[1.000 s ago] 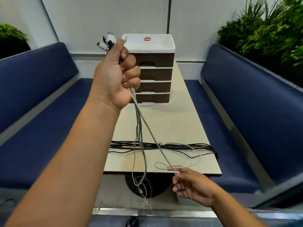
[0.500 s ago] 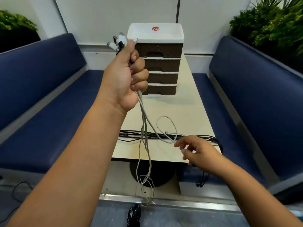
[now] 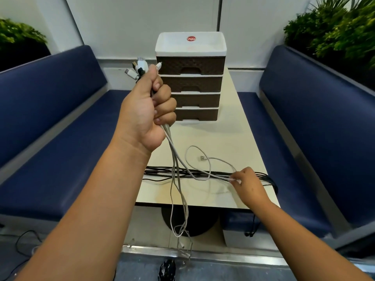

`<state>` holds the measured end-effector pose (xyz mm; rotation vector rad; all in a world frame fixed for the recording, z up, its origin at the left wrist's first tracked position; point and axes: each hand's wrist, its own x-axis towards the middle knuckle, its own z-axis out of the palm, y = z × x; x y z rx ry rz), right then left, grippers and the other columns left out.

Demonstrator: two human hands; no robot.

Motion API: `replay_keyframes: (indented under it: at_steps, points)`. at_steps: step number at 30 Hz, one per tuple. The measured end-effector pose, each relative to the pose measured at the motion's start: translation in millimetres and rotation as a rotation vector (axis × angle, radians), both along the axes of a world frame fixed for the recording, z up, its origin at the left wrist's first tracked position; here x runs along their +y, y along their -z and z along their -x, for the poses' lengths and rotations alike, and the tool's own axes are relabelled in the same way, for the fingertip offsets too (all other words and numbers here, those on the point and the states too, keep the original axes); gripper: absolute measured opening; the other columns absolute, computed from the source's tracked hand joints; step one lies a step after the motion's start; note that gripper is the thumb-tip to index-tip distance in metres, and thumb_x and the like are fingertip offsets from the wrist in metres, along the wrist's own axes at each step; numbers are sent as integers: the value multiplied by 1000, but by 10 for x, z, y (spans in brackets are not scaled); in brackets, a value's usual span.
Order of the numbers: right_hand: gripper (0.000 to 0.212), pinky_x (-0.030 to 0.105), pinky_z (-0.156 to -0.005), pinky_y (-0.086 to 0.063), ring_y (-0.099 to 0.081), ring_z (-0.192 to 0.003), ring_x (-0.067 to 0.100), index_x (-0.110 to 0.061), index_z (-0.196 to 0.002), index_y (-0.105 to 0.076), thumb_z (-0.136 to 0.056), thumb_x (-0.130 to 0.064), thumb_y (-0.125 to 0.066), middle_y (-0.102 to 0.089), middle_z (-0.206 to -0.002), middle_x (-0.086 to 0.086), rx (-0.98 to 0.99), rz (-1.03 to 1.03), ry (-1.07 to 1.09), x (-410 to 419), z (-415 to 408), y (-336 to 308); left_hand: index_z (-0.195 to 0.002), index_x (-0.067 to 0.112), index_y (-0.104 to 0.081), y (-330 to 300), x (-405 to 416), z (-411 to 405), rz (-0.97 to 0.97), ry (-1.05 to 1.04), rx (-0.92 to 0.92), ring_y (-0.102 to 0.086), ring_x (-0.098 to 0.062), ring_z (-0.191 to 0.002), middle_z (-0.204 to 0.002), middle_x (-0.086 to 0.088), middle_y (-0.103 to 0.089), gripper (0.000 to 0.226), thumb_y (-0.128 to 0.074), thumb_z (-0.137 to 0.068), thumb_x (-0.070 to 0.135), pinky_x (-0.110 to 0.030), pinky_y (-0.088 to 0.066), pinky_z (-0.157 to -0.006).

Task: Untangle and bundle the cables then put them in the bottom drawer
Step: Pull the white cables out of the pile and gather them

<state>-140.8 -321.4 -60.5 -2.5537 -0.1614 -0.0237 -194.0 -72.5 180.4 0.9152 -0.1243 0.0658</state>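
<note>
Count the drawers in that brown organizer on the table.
4, stacked in the organizer at the table's far end: top drawer, second drawer, third drawer, bottom drawer. All look closed; the left hand covers their left edges.

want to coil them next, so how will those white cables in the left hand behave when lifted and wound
Probably floppy: the white cables hang limp from the left hand and dangle below the table edge. Likely light, since one fist holds several. They may snag: one strand loops over the black cables toward the right hand.
</note>
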Motion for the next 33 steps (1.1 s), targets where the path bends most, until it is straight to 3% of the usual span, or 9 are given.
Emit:
replay_keyframes:
  at_steps: [3, 7, 11, 15, 18, 23, 28, 30, 33]
  points:
    - [28, 33, -56, -35, -51, -67, 29, -5, -82, -68, -98, -24, -54, -55, -74, 10, -236, -89, 74, -50, -155, -255, -65, 22, -37, 8, -7, -41, -1, -4, 8, -15, -3, -39, -50, 9, -20, 41, -37, -102, 39, -15, -12, -34]
    - [27, 34, -69, -48, -59, -75, 22, -11, -85, -68, -95, -35, -59, -60, -75, 2, -397, -336, 121, -138, -181, -909, -65, 22, -37, 9, -13, -69, -7, -4, 14, -15, -3, -39, -50, 9, -20, 41, -37, -103, 39, -15, -12, -34]
    - [12, 27, -60, -51, -55, -59, 12, -22, -87, -68, -91, -33, -64, -61, -67, 0, -287, -464, -33, -228, 33, -1445, -65, 22, -37, 13, -20, -113, -8, 7, 12, -16, -3, -38, -49, 9, -21, 41, -36, -103, 39, -15, -13, -33]
    - [16, 27, -49, -45, -48, -50, 11, -19, -86, -71, -94, -28, -60, -58, -60, 1, -34, -521, -95, -337, 174, -1396, -66, 22, -35, 11, -56, -165, -13, 44, 6, -17, -3, -37, -47, 9, -21, 41, -35, -103, 38, -15, -14, -32]
    - [25, 29, -47, -40, -44, -45, 13, -16, -78, -69, -98, -26, -57, -55, -53, -2, 218, -369, -32, -414, 229, -964, -64, 22, -34, -12, -91, -184, -23, 56, -9, -14, -4, -36, -46, 9, -20, 41, -37, -102, 37, -16, -11, -33]
    - [28, 20, -47, -43, -50, -51, 12, -9, -83, -65, -100, -26, -52, -58, -62, 3, 530, -180, -48, -518, 507, -262, -60, 24, -29, -79, -36, -193, -37, -9, -65, -13, -5, -39, -47, 8, -19, 41, -43, -98, 34, -19, -11, -35]
    - [23, 31, -51, -50, -58, -51, 24, -4, -86, -64, -99, -19, -52, -60, -68, 11, 706, -64, -24, -613, 749, 355, -62, 26, -25, -88, 3, -224, -44, -78, -85, -12, -6, -41, -47, 8, -18, 41, -48, -95, 29, -20, -12, -35]
    - [18, 33, -59, -56, -68, -60, 28, -13, -82, -63, -96, -20, -54, -65, -75, 10, 757, 77, -29, -613, 791, 533, -60, 27, -24, -63, -36, -236, -44, -76, -79, -11, -7, -42, -47, 8, -17, 43, -48, -96, 30, -21, -11, -36]
    - [20, 33, -75, -53, -69, -85, 24, -13, -107, -61, -95, -27, -55, -67, -101, 10, 780, 399, -159, -556, 787, 489, -58, 27, -24, 6, -131, -247, -42, -55, -37, -10, -7, -42, -48, 8, -15, 46, -46, -98, 32, -22, -9, -39]
